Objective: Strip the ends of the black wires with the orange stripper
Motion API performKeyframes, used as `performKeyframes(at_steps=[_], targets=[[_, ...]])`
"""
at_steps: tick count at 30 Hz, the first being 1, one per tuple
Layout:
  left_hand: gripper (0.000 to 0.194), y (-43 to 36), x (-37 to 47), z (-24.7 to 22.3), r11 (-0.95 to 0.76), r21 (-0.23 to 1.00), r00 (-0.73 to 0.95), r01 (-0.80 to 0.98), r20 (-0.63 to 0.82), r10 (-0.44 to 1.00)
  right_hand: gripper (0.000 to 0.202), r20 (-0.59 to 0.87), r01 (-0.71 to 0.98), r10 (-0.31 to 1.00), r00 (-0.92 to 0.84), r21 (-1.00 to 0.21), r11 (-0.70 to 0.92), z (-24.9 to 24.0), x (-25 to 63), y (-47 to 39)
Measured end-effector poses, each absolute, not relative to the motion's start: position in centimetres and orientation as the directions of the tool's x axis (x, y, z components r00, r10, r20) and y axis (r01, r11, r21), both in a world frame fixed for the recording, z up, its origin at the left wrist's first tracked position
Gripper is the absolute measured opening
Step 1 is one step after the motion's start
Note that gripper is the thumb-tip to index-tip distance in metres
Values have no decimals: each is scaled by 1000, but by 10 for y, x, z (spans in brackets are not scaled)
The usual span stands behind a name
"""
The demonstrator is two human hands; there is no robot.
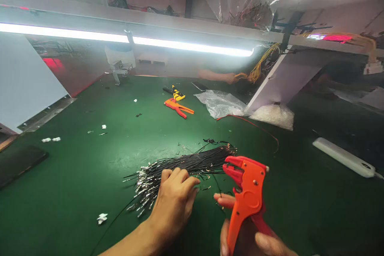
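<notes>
Wires [192, 164], black and thin with metal terminals at one end, lie in one loose bundle on the green mat [75, 184], and the left hand [175, 196] rests on it with fingers curled onto the strands. One orange wire stripper [247, 198] stands gripped in the right hand [258, 236]. Two more hand tools [177, 103] lie well apart, beside one crumpled plastic bag [220, 103].

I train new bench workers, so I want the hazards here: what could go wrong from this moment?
The left hand rests on the bundle of black wires close to the red wire stripper in the right hand; fingers could get pinched. Loose strands beside the bundle might snag and drag it. Cut bits on the green mat could mix in.
</notes>
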State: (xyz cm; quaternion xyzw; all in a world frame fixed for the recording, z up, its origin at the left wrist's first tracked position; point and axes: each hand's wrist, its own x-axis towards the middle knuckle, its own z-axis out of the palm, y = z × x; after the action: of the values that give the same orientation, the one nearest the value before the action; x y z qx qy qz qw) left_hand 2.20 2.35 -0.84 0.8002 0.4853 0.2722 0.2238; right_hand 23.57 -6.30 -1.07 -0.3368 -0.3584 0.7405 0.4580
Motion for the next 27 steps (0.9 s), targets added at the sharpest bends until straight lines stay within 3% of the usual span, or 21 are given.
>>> performKeyframes(at_steps=[3, 10, 27], targets=[[30, 37, 31, -17, -455, 544, 380, 705, 253, 890, 59, -173, -543, 932, -319, -772, -329, -1, 244, -49], [26, 46, 41, -29, -450, 451, 355, 771, 283, 891, 41, -349, -473, 899, -266, -765, -437, 5, 255, -19], [25, 50, 41, -30, -524, 320, 435, 789, 311, 845, 33, -366, -442, 914, -176, -800, -406, 12, 262, -33]])
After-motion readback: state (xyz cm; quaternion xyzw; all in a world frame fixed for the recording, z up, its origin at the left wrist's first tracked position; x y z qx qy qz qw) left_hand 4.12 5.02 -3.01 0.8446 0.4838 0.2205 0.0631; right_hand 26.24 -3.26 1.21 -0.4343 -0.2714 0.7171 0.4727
